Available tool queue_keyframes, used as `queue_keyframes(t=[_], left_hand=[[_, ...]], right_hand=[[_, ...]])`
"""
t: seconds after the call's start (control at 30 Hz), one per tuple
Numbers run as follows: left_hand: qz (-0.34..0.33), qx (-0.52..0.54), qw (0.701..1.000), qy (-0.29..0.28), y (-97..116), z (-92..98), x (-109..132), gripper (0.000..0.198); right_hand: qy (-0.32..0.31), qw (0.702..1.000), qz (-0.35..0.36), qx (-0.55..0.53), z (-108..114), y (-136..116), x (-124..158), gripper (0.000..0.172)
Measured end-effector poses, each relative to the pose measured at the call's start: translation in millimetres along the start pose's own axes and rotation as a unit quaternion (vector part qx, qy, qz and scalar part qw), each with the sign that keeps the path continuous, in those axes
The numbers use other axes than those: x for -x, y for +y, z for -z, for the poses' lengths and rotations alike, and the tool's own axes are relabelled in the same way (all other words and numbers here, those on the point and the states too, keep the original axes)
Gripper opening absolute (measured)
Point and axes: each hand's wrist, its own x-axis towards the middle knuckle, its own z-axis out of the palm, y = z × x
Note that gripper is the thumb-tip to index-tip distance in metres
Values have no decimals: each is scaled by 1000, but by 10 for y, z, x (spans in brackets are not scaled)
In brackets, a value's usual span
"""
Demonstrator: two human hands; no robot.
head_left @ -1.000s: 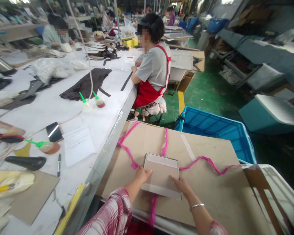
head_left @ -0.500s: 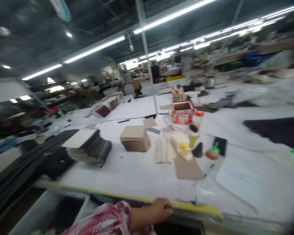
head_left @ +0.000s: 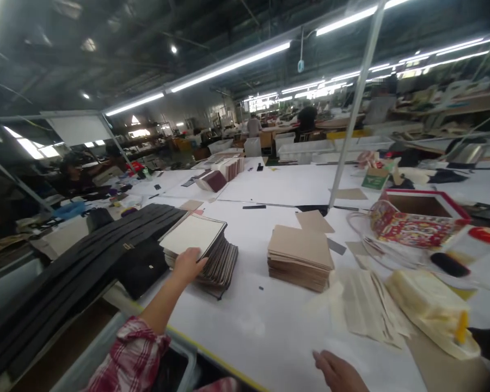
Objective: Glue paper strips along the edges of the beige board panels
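My left hand (head_left: 188,265) is at the near edge of a stack of panels (head_left: 216,267) with a cream top and dark edges. Its fingers lie over the top panel (head_left: 194,233) and the thumb is at the edge, closed on it. The stack leans a little, its layers uneven. My right hand (head_left: 338,372) hovers low at the bottom of the view, partly cut off, with nothing visible in its loosely spread fingers. A neat stack of tan cards (head_left: 300,253) stands between the hands, farther back.
Long black strips (head_left: 81,267) lie along the left. On the right are beige cloth pieces (head_left: 367,305), a cream bundle with a yellow-tipped piece (head_left: 428,305) and a red patterned box (head_left: 416,223). A metal pole (head_left: 357,103) rises behind. A grey bin (head_left: 188,354) sits below the table edge.
The view has swung left and nearer to the stacks. My left hand has gone from the table's front edge to the cream-topped stack. My right hand has come into view.
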Motion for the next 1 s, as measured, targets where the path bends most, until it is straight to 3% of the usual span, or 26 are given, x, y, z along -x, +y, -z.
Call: queue_keyframes(t=[0.07, 0.17, 0.3, 0.4, 0.53, 0.6, 0.67, 0.7, 0.73, 0.77, 0.8, 0.9, 1.0], left_hand=[[-28, 9, 998, -50, -110, -74, -22, 13], [-61, 44, 996, -52, -237, -114, 32, 15], [-137, 78, 987, 14, -346, -133, 97, 23], [-133, 57, 988, 61, -238, -119, 144, 23], [-129, 126, 983, -28, -185, -31, 27, 25], [-64, 219, 973, -38, -421, 41, -93, 33], [92, 331, 938, 54, -830, 70, -177, 38], [197, 379, 896, 120, -1063, 37, -195, 38], [309, 418, 835, 179, -1292, -43, -196, 37], [417, 445, 765, 208, -1500, -175, -182, 36], [477, 456, 722, 207, -1673, -359, -154, 35], [555, 490, 661, 123, -1927, -1139, -37, 26], [562, 550, 616, 48, -1892, -1948, 50, 20]], right_hand=[[-33, 999, -17, -24, -78, -155, -61, 39], [-59, 996, -31, -53, -133, -290, -47, 34], [-83, 991, -58, -90, -182, -370, -107, 30], [-105, 978, -83, -158, -232, -446, -244, 30], [-146, 961, -85, -217, -238, -666, -515, 33], [-157, 960, -64, -221, -226, -824, -700, 34], [-158, 957, -52, -236, -258, -993, -934, 36], [-157, 952, -58, -255, -307, -1075, -1073, 38], [-155, 945, -72, -280, -384, -1154, -1228, 39], [-147, 933, -98, -313, -488, -1227, -1399, 40], [-135, 919, -129, -346, -619, -1295, -1583, 41], [-92, 886, -208, -404, -1117, -1469, -2156, 42], [-85, 862, -216, -451, -1619, -1598, -2635, 50]])
